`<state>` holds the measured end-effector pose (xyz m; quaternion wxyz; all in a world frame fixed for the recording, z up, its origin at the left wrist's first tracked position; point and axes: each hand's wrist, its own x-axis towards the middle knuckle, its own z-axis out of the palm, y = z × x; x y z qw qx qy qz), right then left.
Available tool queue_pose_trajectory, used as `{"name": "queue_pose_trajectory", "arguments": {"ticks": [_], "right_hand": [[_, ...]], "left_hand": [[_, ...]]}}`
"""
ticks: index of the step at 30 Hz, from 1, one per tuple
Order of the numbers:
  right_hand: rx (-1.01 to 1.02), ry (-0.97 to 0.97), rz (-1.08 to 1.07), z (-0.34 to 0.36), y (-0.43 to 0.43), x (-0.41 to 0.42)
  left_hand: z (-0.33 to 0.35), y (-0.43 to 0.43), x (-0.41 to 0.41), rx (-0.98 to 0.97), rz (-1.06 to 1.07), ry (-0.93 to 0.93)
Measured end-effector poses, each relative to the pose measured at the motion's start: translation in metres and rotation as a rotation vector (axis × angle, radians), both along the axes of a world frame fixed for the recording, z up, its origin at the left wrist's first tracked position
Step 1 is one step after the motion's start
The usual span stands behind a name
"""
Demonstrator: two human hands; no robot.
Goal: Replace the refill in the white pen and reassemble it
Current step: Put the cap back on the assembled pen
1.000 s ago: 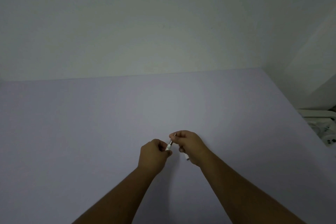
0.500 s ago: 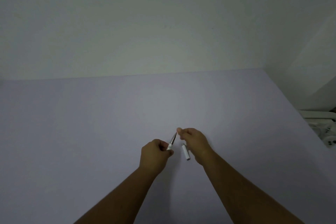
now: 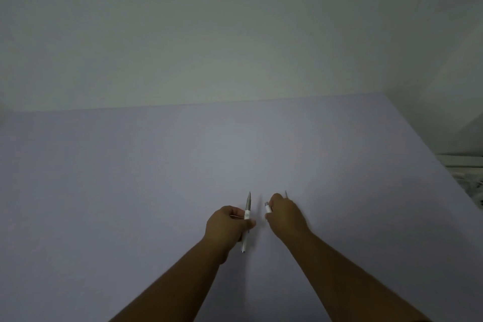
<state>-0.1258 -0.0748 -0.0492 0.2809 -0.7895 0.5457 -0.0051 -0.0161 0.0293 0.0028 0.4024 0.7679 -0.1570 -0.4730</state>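
Observation:
My left hand (image 3: 226, 225) grips the white pen barrel (image 3: 246, 227), which points away from me with a grey refill (image 3: 248, 201) sticking out of its far end. My right hand (image 3: 285, 213) is closed on a short white pen piece (image 3: 268, 208) whose end shows at the thumb side. A thin grey tip (image 3: 286, 194) pokes out above the right hand's knuckles; the rest of it is hidden by the hand. The two hands are apart, both low over the pale lilac table (image 3: 156, 178).
A plain pale wall rises behind the table's far edge. Past the right table edge lie a white object and patterned fabric (image 3: 470, 178). The table's right edge runs diagonally toward me.
The hands were together at the pen a second ago. The right hand has pulled away to the right with the short white piece, and the refill now stands exposed in the barrel.

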Motion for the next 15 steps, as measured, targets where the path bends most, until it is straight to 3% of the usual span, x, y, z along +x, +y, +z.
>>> {"name": "queue_pose_trajectory", "arguments": {"ticks": [5,11,15], "right_hand": [[0.109,-0.149,-0.13,0.009,-0.003,0.005],[0.549,-0.722,-0.465,0.042,-0.016,0.018],[0.627,-0.818,-0.448,0.059,-0.022,0.022]], "left_hand": [[0.0,0.001,0.001,-0.004,-0.004,0.029],[0.001,0.001,0.002,0.012,-0.027,0.011],[0.002,0.0,0.0,0.021,-0.057,-0.004]]}}
